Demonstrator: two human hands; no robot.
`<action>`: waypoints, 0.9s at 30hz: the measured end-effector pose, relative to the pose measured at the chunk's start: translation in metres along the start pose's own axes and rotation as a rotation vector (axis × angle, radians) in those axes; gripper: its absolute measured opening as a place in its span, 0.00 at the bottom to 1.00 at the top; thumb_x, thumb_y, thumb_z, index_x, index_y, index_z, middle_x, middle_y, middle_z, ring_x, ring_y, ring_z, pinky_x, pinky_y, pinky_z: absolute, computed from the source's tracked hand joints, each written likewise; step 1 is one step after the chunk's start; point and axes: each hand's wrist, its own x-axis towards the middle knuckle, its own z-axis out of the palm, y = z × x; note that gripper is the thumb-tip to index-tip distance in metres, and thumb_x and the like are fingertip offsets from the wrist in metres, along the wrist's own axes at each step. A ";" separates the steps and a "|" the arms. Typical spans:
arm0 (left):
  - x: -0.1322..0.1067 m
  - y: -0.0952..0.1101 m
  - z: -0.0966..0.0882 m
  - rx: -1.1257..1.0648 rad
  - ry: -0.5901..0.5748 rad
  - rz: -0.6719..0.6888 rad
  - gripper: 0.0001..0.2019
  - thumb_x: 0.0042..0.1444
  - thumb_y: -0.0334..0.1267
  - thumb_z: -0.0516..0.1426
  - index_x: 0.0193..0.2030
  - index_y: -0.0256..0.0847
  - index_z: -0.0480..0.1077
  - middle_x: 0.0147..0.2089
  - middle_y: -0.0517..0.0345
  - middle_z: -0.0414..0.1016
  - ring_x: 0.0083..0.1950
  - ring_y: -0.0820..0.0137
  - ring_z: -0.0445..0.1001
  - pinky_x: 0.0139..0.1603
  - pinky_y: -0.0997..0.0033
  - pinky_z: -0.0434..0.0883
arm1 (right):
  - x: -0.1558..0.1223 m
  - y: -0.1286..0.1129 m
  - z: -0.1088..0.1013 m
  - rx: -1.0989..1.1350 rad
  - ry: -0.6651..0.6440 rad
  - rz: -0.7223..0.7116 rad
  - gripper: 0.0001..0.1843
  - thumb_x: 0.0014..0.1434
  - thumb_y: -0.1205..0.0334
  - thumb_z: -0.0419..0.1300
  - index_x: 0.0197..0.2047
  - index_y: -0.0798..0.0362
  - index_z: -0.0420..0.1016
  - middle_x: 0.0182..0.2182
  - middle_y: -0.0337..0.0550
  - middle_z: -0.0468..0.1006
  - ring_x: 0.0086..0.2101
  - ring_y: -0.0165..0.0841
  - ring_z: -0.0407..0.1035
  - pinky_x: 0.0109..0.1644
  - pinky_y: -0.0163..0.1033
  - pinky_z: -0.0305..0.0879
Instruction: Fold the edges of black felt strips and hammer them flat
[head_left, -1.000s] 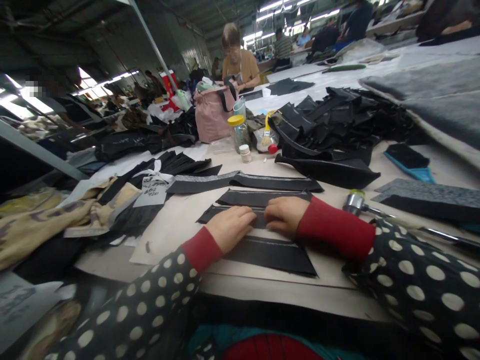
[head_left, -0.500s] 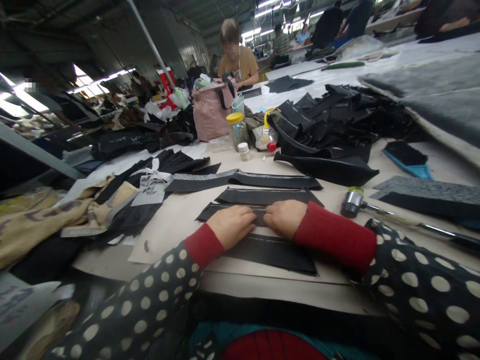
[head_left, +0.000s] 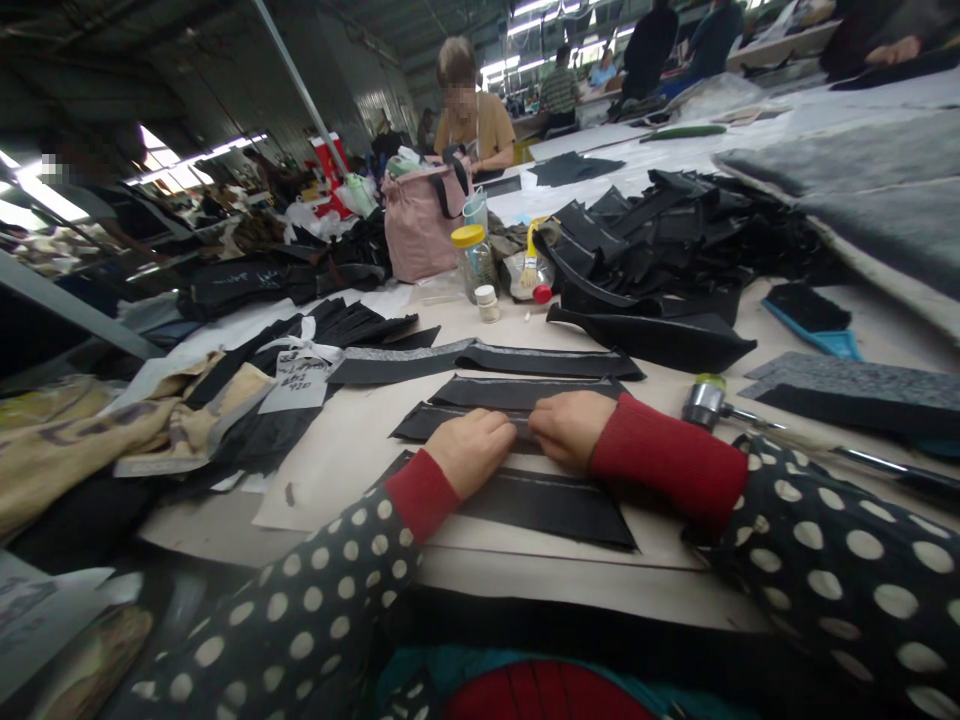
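My left hand (head_left: 474,452) and my right hand (head_left: 571,428) lie side by side, knuckles up and fingers curled down, pressing on a black fabric strip (head_left: 431,422) on the worktable (head_left: 352,440). A wider black strip (head_left: 555,505) lies just under my wrists. Two more black strips (head_left: 517,392) (head_left: 487,360) lie beyond my hands. Both sleeves are red-cuffed with white polka dots.
A hammer (head_left: 709,402) lies right of my right arm. A large heap of black pieces (head_left: 675,250) sits at the back right, a yellow-lidded jar (head_left: 474,262), a small bottle (head_left: 487,303) and a pink bag (head_left: 420,225) behind. Other people work at far tables.
My hands have stayed on the strip, edging slightly away from me and rightward. The view has shifted a little.
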 end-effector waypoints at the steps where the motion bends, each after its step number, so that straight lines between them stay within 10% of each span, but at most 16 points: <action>1: 0.000 0.001 0.002 0.011 0.017 -0.008 0.11 0.58 0.33 0.44 0.36 0.36 0.66 0.37 0.53 0.69 0.41 0.68 0.67 0.40 0.69 0.68 | 0.000 0.001 0.001 0.020 0.017 0.004 0.13 0.56 0.62 0.48 0.34 0.57 0.71 0.33 0.48 0.73 0.33 0.34 0.68 0.35 0.36 0.59; 27: 0.008 -0.001 0.006 -0.209 0.031 -0.092 0.12 0.56 0.35 0.49 0.46 0.40 0.66 0.41 0.54 0.66 0.40 0.68 0.63 0.42 0.67 0.65 | -0.002 0.014 -0.002 0.226 0.076 0.100 0.17 0.59 0.60 0.44 0.37 0.56 0.73 0.34 0.46 0.72 0.35 0.32 0.66 0.37 0.34 0.58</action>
